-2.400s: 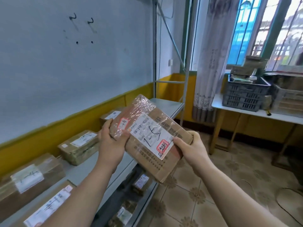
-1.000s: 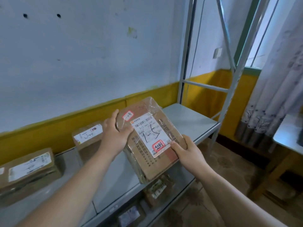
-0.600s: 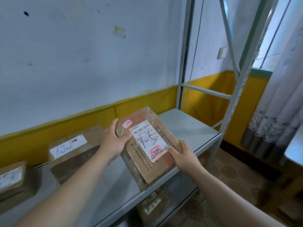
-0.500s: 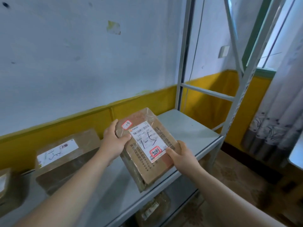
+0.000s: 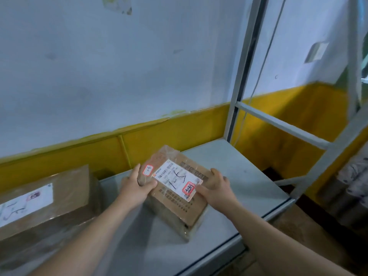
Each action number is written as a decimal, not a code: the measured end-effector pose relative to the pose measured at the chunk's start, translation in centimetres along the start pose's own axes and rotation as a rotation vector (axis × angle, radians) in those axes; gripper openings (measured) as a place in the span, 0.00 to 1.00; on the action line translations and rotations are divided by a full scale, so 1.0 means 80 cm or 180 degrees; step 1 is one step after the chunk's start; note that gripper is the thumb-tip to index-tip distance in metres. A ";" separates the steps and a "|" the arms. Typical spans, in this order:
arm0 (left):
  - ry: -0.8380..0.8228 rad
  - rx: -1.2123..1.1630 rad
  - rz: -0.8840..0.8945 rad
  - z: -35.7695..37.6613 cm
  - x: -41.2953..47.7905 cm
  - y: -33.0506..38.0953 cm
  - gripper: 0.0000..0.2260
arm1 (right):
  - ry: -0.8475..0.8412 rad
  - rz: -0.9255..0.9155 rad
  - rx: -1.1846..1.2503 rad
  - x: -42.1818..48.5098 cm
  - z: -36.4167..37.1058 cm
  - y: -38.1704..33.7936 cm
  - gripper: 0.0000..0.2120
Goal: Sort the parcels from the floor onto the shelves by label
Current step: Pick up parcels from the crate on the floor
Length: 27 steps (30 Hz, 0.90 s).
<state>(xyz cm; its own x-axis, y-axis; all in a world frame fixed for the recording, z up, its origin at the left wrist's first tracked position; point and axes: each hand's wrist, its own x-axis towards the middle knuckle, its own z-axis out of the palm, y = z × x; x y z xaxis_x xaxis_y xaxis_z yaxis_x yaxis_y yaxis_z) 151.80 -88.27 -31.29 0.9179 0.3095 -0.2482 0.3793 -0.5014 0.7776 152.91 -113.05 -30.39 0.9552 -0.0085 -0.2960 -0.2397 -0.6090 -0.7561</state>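
Clasps taped brown cardboard parcel (image 5: 179,204) in curled left grip (image 5: 137,189) and right grip (image 5: 216,188). Rests it tilted on grey metal shelf (image 5: 249,186).

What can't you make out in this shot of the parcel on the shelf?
Head view only:
- Printed text on the label of the parcel: too small and blurred.
- How far the fingers of the left hand and right hand wrap under it: hidden by the parcel.
- Whether its underside lies flat on the shelf: hidden by the parcel itself.
- The neighbouring parcel: cut off by the left edge, its label blurred.
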 end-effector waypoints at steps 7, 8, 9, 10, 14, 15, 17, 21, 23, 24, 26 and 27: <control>0.0603 0.0552 -0.0594 0.015 -0.022 0.001 0.35 | -0.0763 -0.0775 0.0031 0.103 -0.005 -0.030 0.42; 0.0669 0.0664 -0.0665 0.015 -0.028 0.003 0.35 | -0.0897 -0.0902 -0.0025 0.116 -0.002 -0.037 0.39; 0.0743 0.0729 -0.0709 0.016 -0.032 0.002 0.34 | -0.1024 -0.1006 -0.0099 0.129 0.000 -0.044 0.37; 0.0823 0.0758 -0.0709 0.016 -0.037 0.000 0.34 | -0.1120 -0.1104 -0.0213 0.141 0.003 -0.051 0.36; 0.1234 0.1162 -0.0638 0.014 -0.045 -0.003 0.31 | -0.1251 -0.1596 -0.0876 0.162 0.012 -0.073 0.32; 0.1333 0.1235 -0.0536 0.014 -0.042 0.000 0.29 | -0.1233 -0.1739 -0.1032 0.161 0.016 -0.076 0.30; 0.1187 0.1147 -0.0232 0.016 -0.035 0.010 0.32 | -0.1197 -0.1889 -0.1348 0.152 0.025 -0.073 0.29; 0.0348 0.1786 0.0074 0.022 -0.020 0.016 0.56 | -0.1230 -0.1900 -0.1702 0.146 0.030 -0.054 0.31; 0.0272 0.1976 0.0047 0.020 -0.012 0.009 0.59 | -0.1231 -0.1900 -0.1712 0.150 0.027 -0.054 0.32; 0.0228 0.2048 0.0037 0.020 -0.011 0.008 0.58 | -0.1230 -0.1903 -0.1733 0.151 0.026 -0.056 0.33; 0.0262 0.2174 0.0060 0.021 -0.008 0.008 0.60 | -0.1229 -0.1927 -0.1780 0.155 0.028 -0.063 0.34; 0.0303 0.2215 0.0070 0.023 -0.006 0.008 0.62 | -0.1237 -0.1937 -0.1786 0.158 0.029 -0.066 0.35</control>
<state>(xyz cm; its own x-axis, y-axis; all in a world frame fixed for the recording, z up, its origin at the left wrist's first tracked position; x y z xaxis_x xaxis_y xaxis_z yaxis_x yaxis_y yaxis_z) 151.82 -90.27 -31.72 0.9241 0.3469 -0.1603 0.3763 -0.8991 0.2237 165.84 -108.11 -31.50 0.7389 0.6460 -0.1916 0.5028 -0.7179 -0.4814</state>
